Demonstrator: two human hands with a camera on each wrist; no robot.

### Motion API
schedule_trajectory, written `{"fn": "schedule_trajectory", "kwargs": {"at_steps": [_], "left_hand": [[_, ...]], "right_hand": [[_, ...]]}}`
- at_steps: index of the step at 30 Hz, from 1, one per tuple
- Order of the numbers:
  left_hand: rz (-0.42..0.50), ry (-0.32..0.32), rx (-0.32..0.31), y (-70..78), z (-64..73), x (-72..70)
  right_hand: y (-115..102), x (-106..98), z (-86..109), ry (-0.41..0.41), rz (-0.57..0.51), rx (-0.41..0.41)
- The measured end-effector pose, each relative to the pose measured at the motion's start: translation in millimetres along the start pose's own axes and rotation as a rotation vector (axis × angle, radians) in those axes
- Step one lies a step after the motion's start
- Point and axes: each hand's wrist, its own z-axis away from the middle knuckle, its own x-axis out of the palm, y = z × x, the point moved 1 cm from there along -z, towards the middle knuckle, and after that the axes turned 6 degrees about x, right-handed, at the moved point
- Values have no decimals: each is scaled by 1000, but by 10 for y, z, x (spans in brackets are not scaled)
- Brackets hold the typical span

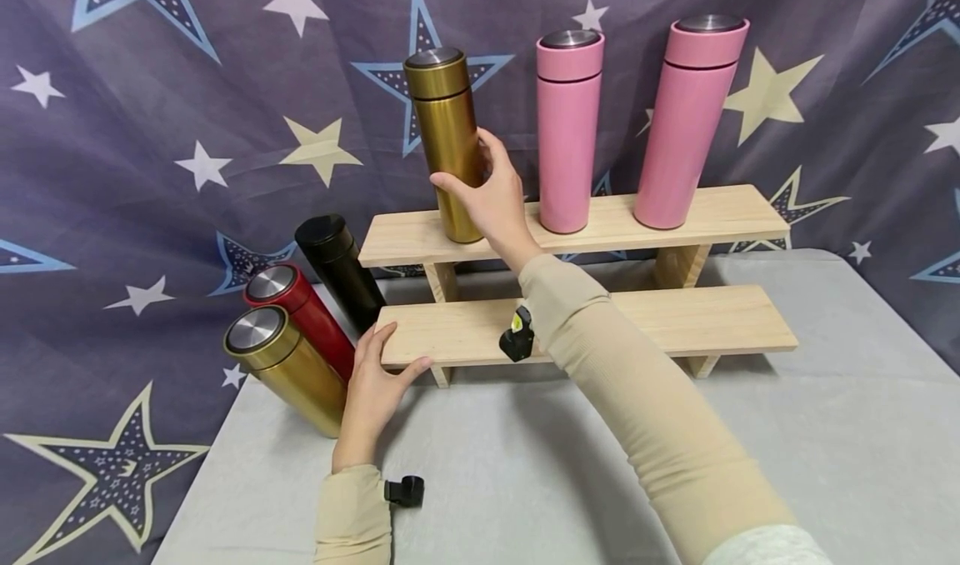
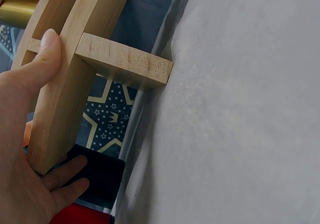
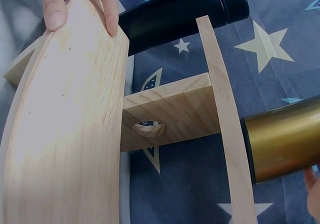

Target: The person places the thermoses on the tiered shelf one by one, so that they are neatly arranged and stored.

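My right hand (image 1: 501, 202) holds a gold thermos bottle (image 1: 442, 119) from its right side, thumb across the front. The bottle stands at the left part of the upper wooden shelf (image 1: 626, 215), and its base meets the board in the right wrist view. My left hand (image 1: 371, 394) grips the left end of the lower wooden shelf (image 1: 450, 327). Its thumb lies on the front edge, with the other fingers around the end, as the left wrist view also shows. Two pink thermos bottles, one in the middle (image 1: 568, 140) and one farther right (image 1: 686, 132), stand on the upper shelf.
Left of the shelves, a black bottle (image 1: 345, 273), a red bottle (image 1: 311, 319) and another gold bottle (image 1: 300, 373) stand close together beside my left hand. Grey cloth (image 1: 480, 465) covers the table. A star-patterned curtain (image 1: 247, 107) hangs behind.
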Motion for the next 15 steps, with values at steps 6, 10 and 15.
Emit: {"fn": "schedule_trajectory", "kwargs": {"at_steps": [6, 10, 15], "left_hand": [[1, -2, -1, 5, -2, -3], [2, -3, -6, 0, -2, -3], [-1, -4, -3, -15, -3, 2]], "right_hand": [[3, -18, 10, -36, 27, 23], [4, -25, 23, -66, 53, 38], [14, -39, 55, -86, 66, 47]]}}
